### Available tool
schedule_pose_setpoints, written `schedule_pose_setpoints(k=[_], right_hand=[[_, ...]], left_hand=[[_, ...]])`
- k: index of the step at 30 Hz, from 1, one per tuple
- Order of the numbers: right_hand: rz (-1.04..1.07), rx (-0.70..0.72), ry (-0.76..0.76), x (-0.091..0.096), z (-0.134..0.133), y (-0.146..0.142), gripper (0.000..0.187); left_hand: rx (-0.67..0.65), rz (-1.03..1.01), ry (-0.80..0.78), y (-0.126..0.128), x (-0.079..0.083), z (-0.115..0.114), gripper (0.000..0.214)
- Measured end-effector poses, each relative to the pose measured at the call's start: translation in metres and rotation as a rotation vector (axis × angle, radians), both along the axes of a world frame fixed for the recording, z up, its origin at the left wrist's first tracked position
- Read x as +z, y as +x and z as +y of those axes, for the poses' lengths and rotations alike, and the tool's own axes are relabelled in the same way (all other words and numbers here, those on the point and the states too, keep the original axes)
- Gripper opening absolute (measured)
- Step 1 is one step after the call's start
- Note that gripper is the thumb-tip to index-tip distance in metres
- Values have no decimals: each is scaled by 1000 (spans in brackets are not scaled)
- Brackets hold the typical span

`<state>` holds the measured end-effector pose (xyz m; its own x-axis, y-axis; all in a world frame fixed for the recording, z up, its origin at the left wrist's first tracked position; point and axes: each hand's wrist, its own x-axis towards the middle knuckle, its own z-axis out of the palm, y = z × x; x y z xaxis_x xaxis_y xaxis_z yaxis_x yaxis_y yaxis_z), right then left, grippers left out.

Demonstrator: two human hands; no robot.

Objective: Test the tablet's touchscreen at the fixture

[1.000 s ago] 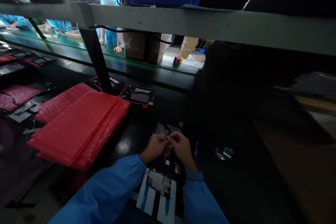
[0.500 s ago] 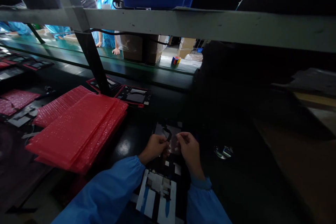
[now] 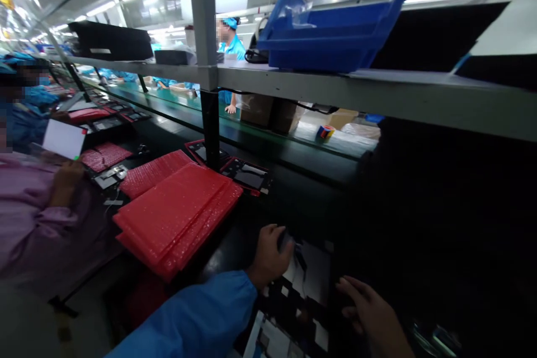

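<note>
The flat device panel (image 3: 314, 271) lies on the dark table (image 3: 293, 207) between the person's two hands, its lower part running toward the frame's bottom edge. It looks thin and light, probably stiff across its grey face yet easily flexed or cracked, and smooth enough to slip; the dark ribbon cable (image 3: 301, 262) across it seems soft and easily torn, so the outer edges look the safer hold. The left hand (image 3: 272, 254) is curled at the panel's upper left, thumb and fingers around something dark; whether that grip is clamped cannot be told. The right hand (image 3: 369, 307) hovers just beside the right edge, thumb and fingers apart, with nothing visible between them. The table looks black and slightly glossy, with red bubble-wrap pouches (image 3: 176, 207) stacked at left. A grey shelf (image 3: 369, 89) carrying a blue bin (image 3: 327, 39) crosses above, and a co-worker's pink sleeve (image 3: 25, 212) shows at far left.
</note>
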<state>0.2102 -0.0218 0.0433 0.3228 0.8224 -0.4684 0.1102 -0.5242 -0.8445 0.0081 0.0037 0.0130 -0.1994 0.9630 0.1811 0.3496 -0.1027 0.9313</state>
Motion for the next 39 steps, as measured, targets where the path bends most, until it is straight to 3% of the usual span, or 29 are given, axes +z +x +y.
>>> schedule_pose_setpoints(k=[2, 5, 9, 12, 15, 18, 20, 22, 24, 28, 30, 32, 35, 39], right_hand=[[12, 33, 4, -4, -1, 1, 56], [-14, 68, 71, -15, -3, 1, 56], [-152, 121, 94, -18, 1, -3, 44], [-247, 214, 146, 3, 5, -6, 38], [-449, 224, 186, 38, 11, -10, 32], [-602, 287, 227, 68, 15, -21, 26], [-620, 338, 328, 81, 15, -33, 21], [-581, 337, 510, 87, 12, -47, 20], [-585, 264, 531, 88, 9, -60, 24], [-541, 203, 539, 82, 2, -72, 10], [-479, 250, 559, 77, -10, -72, 27], [-420, 289, 607, 68, -30, -70, 31], [-404, 275, 721, 38, -70, -65, 27], [-468, 275, 752, -13, -131, -58, 21]], left_hand=[[62, -79, -72, -2, -8, 5, 41], [28, -161, -77, 0, -15, 6, 39], [13, -315, -167, 6, -13, 7, 38], [-27, -405, -241, 6, -2, 12, 30], [-32, -393, -195, -3, 16, 5, 23], [-127, -309, 23, -10, 35, -24, 29], [-258, -236, 180, -9, 44, -52, 39], [-425, -130, 241, -7, 48, -76, 49], [-545, -28, 193, -6, 50, -87, 62], [-535, 44, -35, -6, 46, -72, 69], [-512, 42, -116, -8, 41, -58, 62], [-470, 23, -254, -14, 36, -49, 45], [-372, -195, -525, -22, 37, -47, 19], [-299, -565, -769, -23, 51, -54, 7]])
